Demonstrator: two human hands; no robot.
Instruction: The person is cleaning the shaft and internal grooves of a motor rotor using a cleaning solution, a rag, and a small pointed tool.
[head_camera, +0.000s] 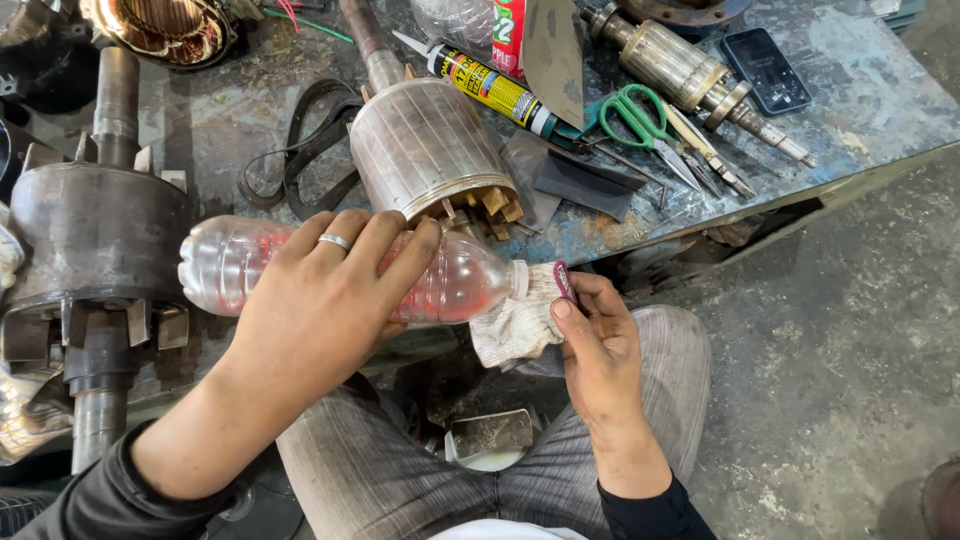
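- Worn blue metal workbench (860, 90) fills the upper frame, with grey concrete floor at 3 to 5 o'clock
- Left hand (325, 300), a ring on one finger, is wrapped over a clear plastic bottle (225, 265) lying on its side at centre, fingers curled round its middle, a little reddish liquid inside
- Bottle mouth points to 3 o'clock and presses into a dirty white rag (515, 320)
- Right hand (600, 350) bunches that rag from below, and its thumb and forefinger pinch a small red cap (565, 282) just beside the mouth
- Ribbed steel rotor (425, 150) stands directly behind the bottle at 12 o'clock, nearly touching the left fingertips
- Larger dark rotor on a shaft (95, 240) crowds the bottle's base at 9 o'clock
- At 1 to 2 o'clock lie a yellow sealant tube (490, 90), green-handled scissors (640, 115), another shaft (690, 75) and a phone (765, 70), well apart from the hands
- Black rubber belt (305, 150) loops at 11 o'clock
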